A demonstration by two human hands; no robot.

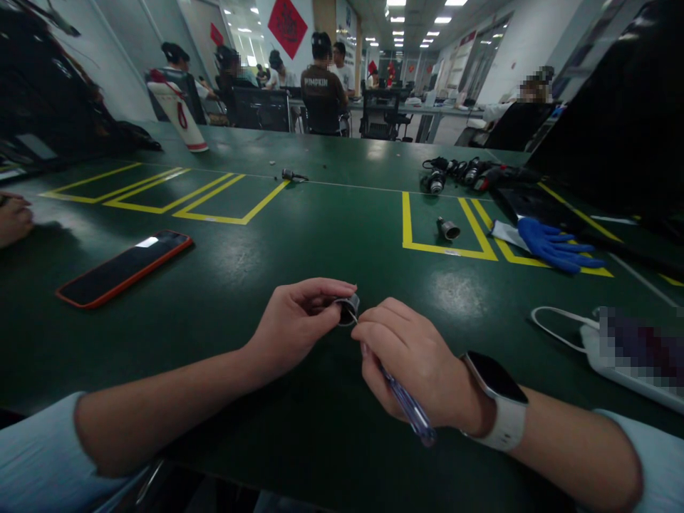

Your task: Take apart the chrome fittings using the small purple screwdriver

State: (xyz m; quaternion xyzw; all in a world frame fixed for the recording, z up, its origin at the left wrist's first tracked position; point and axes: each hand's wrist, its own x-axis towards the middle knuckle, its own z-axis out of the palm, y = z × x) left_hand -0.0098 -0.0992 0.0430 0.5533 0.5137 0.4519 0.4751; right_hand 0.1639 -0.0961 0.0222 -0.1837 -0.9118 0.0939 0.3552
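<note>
A small grey cylindrical metal part [349, 313] is pinched between the thumb and fingers of my left hand [299, 320]. Its open, hollow end faces me and to the right. My right hand [409, 349] is closed round a screwdriver [410, 410] with a translucent purple handle. The handle's end sticks out below my palm, and the thin metal shaft reaches into the mouth of the part. My fingers nearly touch each other there. How deep the tip sits inside is hidden.
On the green table [256, 256] lie an orange-cased phone [125, 269], another metal fitting [447, 228] inside yellow tape, a blue glove [553, 242], dark cabled connectors [435, 182] and a white-edged phone [630, 356]. Another person's hand [13, 217] rests at far left.
</note>
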